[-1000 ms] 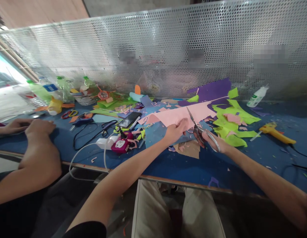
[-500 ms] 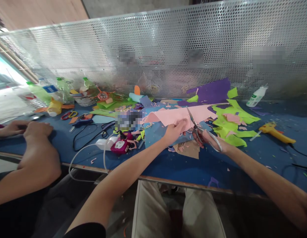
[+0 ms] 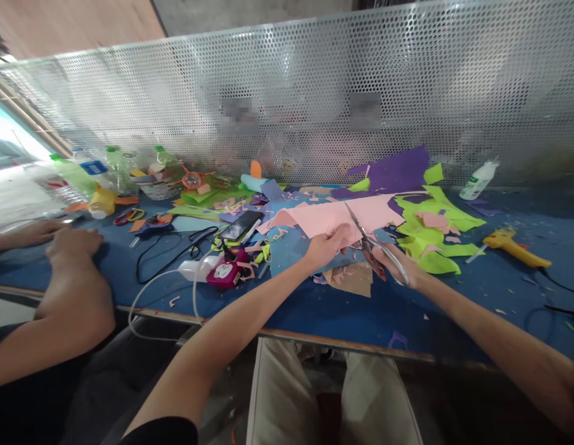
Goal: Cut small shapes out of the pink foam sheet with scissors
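My left hand (image 3: 327, 245) pinches the near edge of a large pink paper sheet (image 3: 333, 216) lying over the blue table (image 3: 314, 309). My right hand (image 3: 394, 262) grips metal scissors (image 3: 367, 241), its fingers through the handles. The blades point away from me and into the pink sheet, just right of my left hand. A brown paper scrap (image 3: 354, 279) lies under both hands.
Green paper (image 3: 430, 235) and purple paper (image 3: 398, 168) lie to the right, with a yellow glue gun (image 3: 511, 246) and a white bottle (image 3: 479, 179). Another person's arms (image 3: 68, 272) rest at the left, near bottles (image 3: 83, 173), cables and a pink power strip (image 3: 226, 271). A perforated metal screen (image 3: 314, 93) backs the table.
The scissors' blades have edged slightly left and further into the pink sheet. My left hand keeps its hold. The other person's hands shifted slightly.
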`<state>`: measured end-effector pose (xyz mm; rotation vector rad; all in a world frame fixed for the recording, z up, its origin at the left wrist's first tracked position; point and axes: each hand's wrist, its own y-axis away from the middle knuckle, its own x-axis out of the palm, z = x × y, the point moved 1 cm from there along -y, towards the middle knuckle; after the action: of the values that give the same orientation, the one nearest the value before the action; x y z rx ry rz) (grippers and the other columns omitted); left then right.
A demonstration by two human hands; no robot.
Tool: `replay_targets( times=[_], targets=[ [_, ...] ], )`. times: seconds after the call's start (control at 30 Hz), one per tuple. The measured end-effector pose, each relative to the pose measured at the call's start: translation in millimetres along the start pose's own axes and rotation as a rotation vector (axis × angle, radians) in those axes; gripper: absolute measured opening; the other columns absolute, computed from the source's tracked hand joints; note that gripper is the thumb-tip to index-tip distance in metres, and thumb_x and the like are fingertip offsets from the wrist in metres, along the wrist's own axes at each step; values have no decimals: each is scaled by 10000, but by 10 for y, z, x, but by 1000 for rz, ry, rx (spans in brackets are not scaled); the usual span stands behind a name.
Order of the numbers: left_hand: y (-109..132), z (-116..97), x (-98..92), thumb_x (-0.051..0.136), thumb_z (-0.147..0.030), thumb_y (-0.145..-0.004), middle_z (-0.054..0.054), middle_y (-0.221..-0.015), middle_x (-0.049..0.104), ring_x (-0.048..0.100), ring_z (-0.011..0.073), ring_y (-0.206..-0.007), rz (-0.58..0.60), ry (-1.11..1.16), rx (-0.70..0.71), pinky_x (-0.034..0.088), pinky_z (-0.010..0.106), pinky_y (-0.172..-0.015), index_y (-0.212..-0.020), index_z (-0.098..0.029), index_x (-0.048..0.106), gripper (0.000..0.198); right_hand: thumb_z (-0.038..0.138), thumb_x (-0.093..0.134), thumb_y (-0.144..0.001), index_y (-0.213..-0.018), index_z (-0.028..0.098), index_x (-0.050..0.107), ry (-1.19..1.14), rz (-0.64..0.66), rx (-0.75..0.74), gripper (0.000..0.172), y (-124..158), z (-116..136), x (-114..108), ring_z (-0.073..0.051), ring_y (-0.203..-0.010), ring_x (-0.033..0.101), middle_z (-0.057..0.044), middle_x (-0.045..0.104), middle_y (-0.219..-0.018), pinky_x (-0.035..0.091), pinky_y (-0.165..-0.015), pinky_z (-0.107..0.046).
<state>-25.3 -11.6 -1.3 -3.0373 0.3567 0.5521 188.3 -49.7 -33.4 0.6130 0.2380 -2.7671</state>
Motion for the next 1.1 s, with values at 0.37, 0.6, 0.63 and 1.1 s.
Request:
replay_targets(
  times=[0.37,0.6,0.63,1.1],
  targets=[
    [-22,-41,-14,526,-712,-881,59,-636,655,565,156,-629,85,12,106,482,305,-731,-587,-166,655,634,728,516,-807,-808,225,592,60,-137,20,509,-54,76,-22,-135,-296,476,40,480,-402,372,-319,-246],
    [-90,-61,29,603,-635,-885,-13,-531,468,472,117,-543,-102,199,285,440,284,-610,-592,-198,488,539,713,485,-827,-794,233,574,64,-218,30,489,-73,78,26,-161,-308,530,21,526,-418,387,-321,-257],
    [-100,-56,23,628,-610,-876,-21,-549,469,479,119,-562,-157,220,296,441,281,-612,-627,-201,487,499,698,487,-838,-813,231,581,55,-217,29,476,-76,71,44,-163,-303,531,22,528,-411,391,-320,-258],
    [-207,1,-132,684,-546,-859,-69,-623,459,532,109,-585,-370,346,357,418,254,-557,-826,-241,335,465,615,597,-812,-819,227,600,12,-123,34,388,-53,124,74,-141,-303,492,58,461,-391,393,-311,-240]
  ],
)
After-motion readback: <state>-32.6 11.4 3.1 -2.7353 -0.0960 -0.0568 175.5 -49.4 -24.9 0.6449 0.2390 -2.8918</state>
